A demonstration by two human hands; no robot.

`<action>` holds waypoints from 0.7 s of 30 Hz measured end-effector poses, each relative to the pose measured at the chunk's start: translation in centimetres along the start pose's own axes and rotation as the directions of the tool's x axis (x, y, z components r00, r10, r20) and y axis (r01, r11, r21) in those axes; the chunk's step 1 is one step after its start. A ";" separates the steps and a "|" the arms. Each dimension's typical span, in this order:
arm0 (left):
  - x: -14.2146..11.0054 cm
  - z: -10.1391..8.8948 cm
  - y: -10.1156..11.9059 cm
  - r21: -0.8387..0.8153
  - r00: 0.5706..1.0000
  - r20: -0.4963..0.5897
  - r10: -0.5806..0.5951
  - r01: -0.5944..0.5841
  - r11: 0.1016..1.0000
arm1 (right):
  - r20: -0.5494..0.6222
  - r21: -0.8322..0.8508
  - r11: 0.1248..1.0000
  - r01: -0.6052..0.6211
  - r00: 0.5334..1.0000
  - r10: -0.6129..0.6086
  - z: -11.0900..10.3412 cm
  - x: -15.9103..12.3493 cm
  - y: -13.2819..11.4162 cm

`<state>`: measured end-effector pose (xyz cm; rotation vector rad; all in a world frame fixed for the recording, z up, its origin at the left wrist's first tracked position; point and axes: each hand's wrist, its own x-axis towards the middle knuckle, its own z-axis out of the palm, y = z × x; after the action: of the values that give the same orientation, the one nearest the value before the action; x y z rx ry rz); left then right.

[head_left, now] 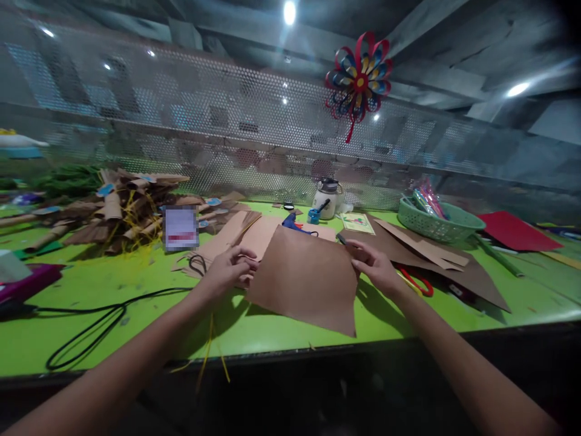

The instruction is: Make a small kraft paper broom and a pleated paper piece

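A sheet of brown kraft paper (305, 275) is held between my hands, slightly bowed, its near edge raised above the green table. My left hand (230, 266) grips the sheet's left edge with bent fingers; some fingertips are hidden behind it. At the right edge, the thumb and fingers of my right hand (374, 266) close on the paper. A small dark object (341, 239) shows at the right fingertips; I cannot tell what it is. Just beyond the sheet lies a blue glue gun (295, 223). More light brown paper (227, 239) lies beside my left hand.
Rolled brown paper bundles (131, 209) with yellow strands are heaped at left. A black cord (122, 309) loops over the table (149, 339). Behind stand a white jug (327, 200) and a green basket (440, 224). Red-handled scissors (422, 281) lie right, partly under brown sheets (472, 275).
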<state>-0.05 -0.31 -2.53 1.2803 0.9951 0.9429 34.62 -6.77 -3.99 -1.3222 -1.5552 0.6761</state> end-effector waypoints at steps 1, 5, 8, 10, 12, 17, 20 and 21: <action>-0.3 0.2 0.2 0.016 1.000 0.007 0.003 -0.003 1.000 | -0.004 -0.021 1.000 0.018 1.000 -0.018 -0.2 0.1 0.1; -1.2 0.9 0.7 0.056 0.995 0.081 0.052 -0.057 0.997 | 0.040 -0.117 0.991 0.067 0.997 -0.063 -0.8 1.2 0.1; -1.3 0.9 0.2 0.060 0.969 0.220 0.109 -0.125 0.990 | 0.122 -0.222 0.965 0.138 0.986 -0.113 -0.9 2.5 -0.3; -1.3 0.8 -0.5 0.117 0.940 0.303 0.156 -0.199 0.973 | 0.147 -0.275 0.945 0.176 0.979 -0.139 -0.8 3.5 -0.5; -1.6 0.7 -1.1 0.260 0.925 0.336 0.179 -0.274 0.926 | 0.137 -0.287 0.940 0.187 0.979 -0.152 -0.7 4.3 -0.8; -3.5 0.9 -1.3 0.610 0.917 0.311 0.251 -0.395 0.687 | 0.062 -0.278 0.938 0.208 0.978 -0.199 -0.6 5.3 -1.6; -4.5 1.3 -1.2 0.648 0.908 0.326 0.263 -0.418 0.637 | 0.023 -0.251 0.949 0.190 0.981 -0.191 -0.4 5.3 -1.8; -4.7 1.4 -1.2 0.649 0.906 0.328 0.267 -0.422 0.633 | 0.009 -0.241 0.952 0.187 0.982 -0.191 -0.3 5.3 -1.7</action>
<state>-0.17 -5.32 -3.45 2.2557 1.0005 0.6900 34.35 -2.21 -0.75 -1.3271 -1.7682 0.3654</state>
